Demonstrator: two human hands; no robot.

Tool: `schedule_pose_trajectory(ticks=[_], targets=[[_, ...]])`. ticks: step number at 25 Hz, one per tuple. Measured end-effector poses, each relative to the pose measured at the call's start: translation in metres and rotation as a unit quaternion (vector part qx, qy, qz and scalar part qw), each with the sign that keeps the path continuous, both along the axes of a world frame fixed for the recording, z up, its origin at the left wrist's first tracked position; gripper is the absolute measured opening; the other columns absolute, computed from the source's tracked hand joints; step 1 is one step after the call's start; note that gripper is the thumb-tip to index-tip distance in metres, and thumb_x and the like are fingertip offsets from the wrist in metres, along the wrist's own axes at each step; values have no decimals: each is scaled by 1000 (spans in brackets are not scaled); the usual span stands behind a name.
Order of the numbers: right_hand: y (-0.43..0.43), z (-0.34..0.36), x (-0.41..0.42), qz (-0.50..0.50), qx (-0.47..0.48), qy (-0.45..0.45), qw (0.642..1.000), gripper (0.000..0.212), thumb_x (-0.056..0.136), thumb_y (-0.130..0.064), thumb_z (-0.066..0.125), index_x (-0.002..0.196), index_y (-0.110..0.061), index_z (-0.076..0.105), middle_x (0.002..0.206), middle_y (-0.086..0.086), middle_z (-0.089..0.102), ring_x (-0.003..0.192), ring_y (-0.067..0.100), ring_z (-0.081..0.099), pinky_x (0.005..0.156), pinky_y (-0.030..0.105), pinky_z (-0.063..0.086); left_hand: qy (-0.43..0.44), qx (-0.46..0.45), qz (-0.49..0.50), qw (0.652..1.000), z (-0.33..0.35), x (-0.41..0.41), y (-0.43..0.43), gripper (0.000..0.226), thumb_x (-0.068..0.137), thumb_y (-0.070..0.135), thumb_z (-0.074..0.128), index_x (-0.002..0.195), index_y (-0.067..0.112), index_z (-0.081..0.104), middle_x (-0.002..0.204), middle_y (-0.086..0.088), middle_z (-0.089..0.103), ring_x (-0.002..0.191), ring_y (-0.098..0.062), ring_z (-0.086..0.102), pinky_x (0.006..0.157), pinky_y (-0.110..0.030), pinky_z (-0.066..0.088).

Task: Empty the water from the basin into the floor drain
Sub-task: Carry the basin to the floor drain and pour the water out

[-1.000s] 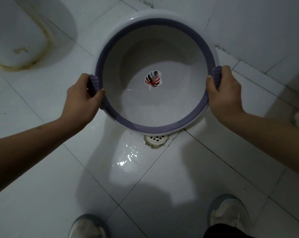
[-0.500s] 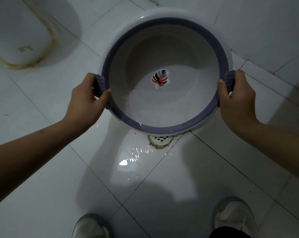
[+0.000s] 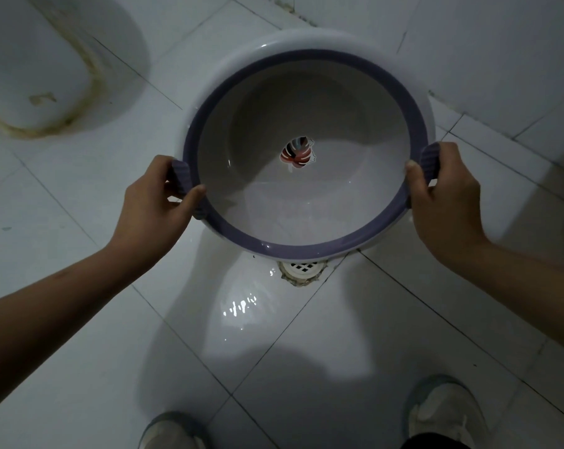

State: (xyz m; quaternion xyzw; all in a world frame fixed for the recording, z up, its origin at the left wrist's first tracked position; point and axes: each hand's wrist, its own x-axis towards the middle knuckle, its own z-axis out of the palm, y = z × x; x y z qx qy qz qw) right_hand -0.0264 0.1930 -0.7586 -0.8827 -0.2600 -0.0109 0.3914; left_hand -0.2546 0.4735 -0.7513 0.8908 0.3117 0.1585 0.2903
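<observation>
Both hands [image 3: 154,215] [image 3: 445,202] grip the tilted purple-rimmed white basin [image 3: 306,247].

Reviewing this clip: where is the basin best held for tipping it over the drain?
By the two ribbed purple handles on opposite sides of the basin rim, one from each side. The left hand and right hand each have a grip there, which lets the near rim dip toward the floor drain.

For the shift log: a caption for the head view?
Both hands tip the basin toward the floor drain.
</observation>
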Motion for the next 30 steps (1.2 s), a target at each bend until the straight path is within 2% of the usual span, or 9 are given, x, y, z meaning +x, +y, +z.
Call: schedule_pose_trajectory(ticks=[7,11,14,17,19,22,25,27,30], targets=[[-6,-5,-7,3,-3,17,1000,23,99,-29,46,108,-8,49,90,4,56,75,15,58,58,1,40,-14,-15,-2,1000,-4,-5,-1,31,89,29,66,112,13,52,102,-1,63,90,-19,63,71,-21,50],[-12,-7,-10,6,3,28,1000,13,99,-30,45,100,-18,44,87,4,56,71,15,59,55,2,41,-16,-14,-12,1000,-5,-7,-2,32,89,31,66,111,13,53,102,-3,65,90,-19,63,74,-30,55],[-17,-7,-11,16,4,17,1000,12,99,-31,46,99,-21,41,86,5,56,70,16,58,56,1,43,-16,-14,-24,999,-6,-9,-1,31,88,34,66,108,15,52,100,-2,65,88,-18,64,72,-22,53],[-21,-8,-12,26,0,-2,1000,14,99,-31,47,100,-18,43,86,4,55,69,18,57,56,5,44,-11,-8,-33,999,-7,-10,1,28,88,36,66,102,19,50,96,-2,65,85,-17,65,67,-13,48],[-23,-9,-11,31,-5,-13,999,18,99,-31,47,101,-13,45,85,5,54,69,20,57,57,8,45,-7,-9,-39,999,-8,-11,3,29,87,38,66,100,19,48,96,-3,66,84,-19,66,67,-15,48],[-23,-9,-11,34,-11,-11,999,22,98,-32,48,101,-9,46,86,8,55,71,25,60,57,22,49,-5,-6,-41,999,-9,-13,4,28,87,40,65,95,23,45,95,-5,66,84,-21,66,68,-21,52],[-24,-9,-12,37,-11,-9,999,24,98,-33,47,102,-10,46,87,4,54,71,22,60,56,9,41,-10,1,-37,999,-10,-15,2,30,86,42,64,92,22,43,93,-6,66,83,-22,67,70,-29,56],[-25,-9,-13,41,-7,-4,999,25,98,-33,47,103,-9,46,88,3,54,72,21,60,55,6,42,-14,1,-39,999,-9,-16,3,31,85,42,65,91,20,43,92,-6,66,83,-22,67,71,-30,57],[-27,-8,-15,49,-11,-3,999,28,97,-34,46,104,-7,45,89,5,53,73,24,61,58,14,45,-20,-6,-43,999,-9,-18,4,35,84,42,65,91,15,45,91,-7,66,82,-21,68,71,-31,58]])
